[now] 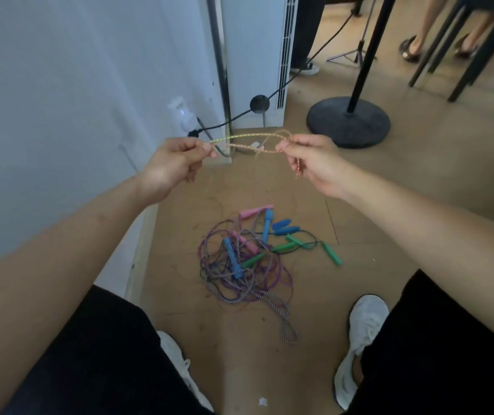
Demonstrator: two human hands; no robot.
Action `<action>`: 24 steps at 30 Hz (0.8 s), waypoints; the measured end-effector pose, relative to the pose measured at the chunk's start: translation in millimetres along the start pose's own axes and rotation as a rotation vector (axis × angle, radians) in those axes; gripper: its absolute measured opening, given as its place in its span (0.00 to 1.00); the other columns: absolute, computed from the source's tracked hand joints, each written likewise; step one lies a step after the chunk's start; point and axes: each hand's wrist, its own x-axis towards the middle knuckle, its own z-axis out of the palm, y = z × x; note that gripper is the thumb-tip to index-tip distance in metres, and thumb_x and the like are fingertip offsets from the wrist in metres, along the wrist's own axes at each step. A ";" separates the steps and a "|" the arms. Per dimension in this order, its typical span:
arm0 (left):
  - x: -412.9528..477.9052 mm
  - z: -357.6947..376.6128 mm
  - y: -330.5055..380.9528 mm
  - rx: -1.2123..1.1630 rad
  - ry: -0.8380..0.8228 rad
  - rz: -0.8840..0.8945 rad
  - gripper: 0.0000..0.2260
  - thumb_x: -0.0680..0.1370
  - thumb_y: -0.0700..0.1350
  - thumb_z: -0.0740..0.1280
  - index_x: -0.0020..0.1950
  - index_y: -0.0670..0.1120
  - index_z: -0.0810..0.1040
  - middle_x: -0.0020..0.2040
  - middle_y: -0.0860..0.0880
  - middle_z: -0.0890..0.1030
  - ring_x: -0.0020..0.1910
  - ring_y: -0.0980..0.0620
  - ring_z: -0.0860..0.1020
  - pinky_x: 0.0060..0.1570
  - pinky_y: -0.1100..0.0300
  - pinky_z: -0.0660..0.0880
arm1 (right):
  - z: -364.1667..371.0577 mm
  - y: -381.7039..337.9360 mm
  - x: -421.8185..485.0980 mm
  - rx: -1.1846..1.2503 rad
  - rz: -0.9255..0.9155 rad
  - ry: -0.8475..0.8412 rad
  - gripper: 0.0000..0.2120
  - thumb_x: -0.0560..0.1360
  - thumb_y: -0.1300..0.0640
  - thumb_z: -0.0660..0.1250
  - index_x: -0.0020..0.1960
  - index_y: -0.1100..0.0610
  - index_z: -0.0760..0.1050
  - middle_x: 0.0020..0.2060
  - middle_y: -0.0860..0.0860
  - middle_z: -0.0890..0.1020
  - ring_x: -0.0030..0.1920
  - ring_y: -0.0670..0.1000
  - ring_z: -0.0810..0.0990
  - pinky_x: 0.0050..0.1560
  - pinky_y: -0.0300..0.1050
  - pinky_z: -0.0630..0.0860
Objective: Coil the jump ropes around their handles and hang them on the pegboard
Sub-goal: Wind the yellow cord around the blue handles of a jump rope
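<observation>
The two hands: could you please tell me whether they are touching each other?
Apart. The head view shows the left hand and right hand each pinching the rope, with a clear gap spanned by rope between them.

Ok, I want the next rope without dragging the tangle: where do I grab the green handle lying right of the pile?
Round its middle, from above on the right. The green handle lies flat on the floor, clear of the tangle, only its cord running back in, so a hand likely meets nothing else.
</observation>
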 end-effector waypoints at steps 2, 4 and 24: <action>-5.5 -9.0 19.4 -0.050 -0.009 0.020 0.13 0.83 0.46 0.64 0.41 0.46 0.82 0.25 0.55 0.59 0.25 0.54 0.55 0.24 0.65 0.56 | -2.6 -14.4 -1.7 -0.076 -0.019 -0.004 0.07 0.79 0.56 0.67 0.51 0.59 0.82 0.27 0.46 0.69 0.30 0.46 0.65 0.36 0.41 0.65; -11.2 -18.1 35.0 -0.072 -0.011 0.037 0.13 0.83 0.46 0.64 0.40 0.45 0.82 0.25 0.54 0.58 0.24 0.55 0.54 0.23 0.66 0.54 | -4.0 -20.1 1.0 -0.091 -0.009 -0.041 0.08 0.79 0.54 0.67 0.50 0.58 0.82 0.26 0.46 0.66 0.29 0.47 0.63 0.36 0.42 0.64; 7.6 -39.6 5.3 -0.675 0.148 -0.245 0.07 0.82 0.51 0.64 0.47 0.52 0.79 0.34 0.56 0.74 0.45 0.55 0.81 0.58 0.55 0.75 | 24.6 53.9 26.4 -0.078 0.278 -0.181 0.18 0.81 0.45 0.62 0.41 0.57 0.77 0.32 0.50 0.79 0.31 0.48 0.75 0.34 0.39 0.72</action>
